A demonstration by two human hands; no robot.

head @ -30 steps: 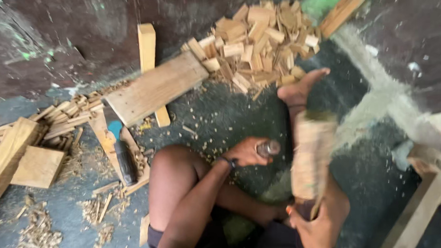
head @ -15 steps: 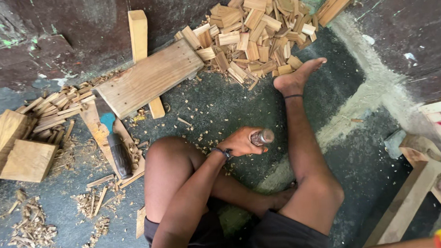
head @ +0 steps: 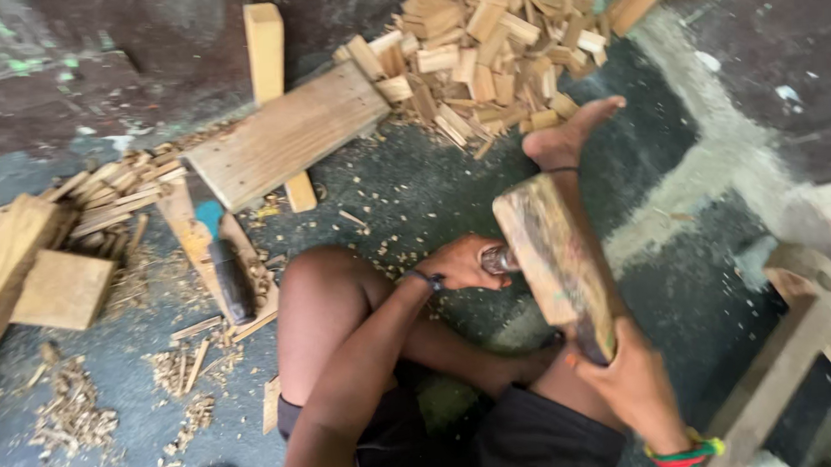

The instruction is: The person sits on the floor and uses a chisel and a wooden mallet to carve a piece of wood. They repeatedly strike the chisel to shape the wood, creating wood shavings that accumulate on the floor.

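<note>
Dark floor (head: 413, 182), plank (head: 285, 136), offcuts (head: 487, 48), perhaps shavings (head: 73, 412)

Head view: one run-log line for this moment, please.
left hand: grips chisel | right hand: holds wooden mallet at chisel top | floor: wood offcuts, plank

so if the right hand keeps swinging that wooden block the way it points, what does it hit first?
Most likely the round metal butt of the tool gripped in the left hand. The right hand holds the worn wooden mallet block with its face almost touching that end; depth is unclear, and the fingers are close.
</note>
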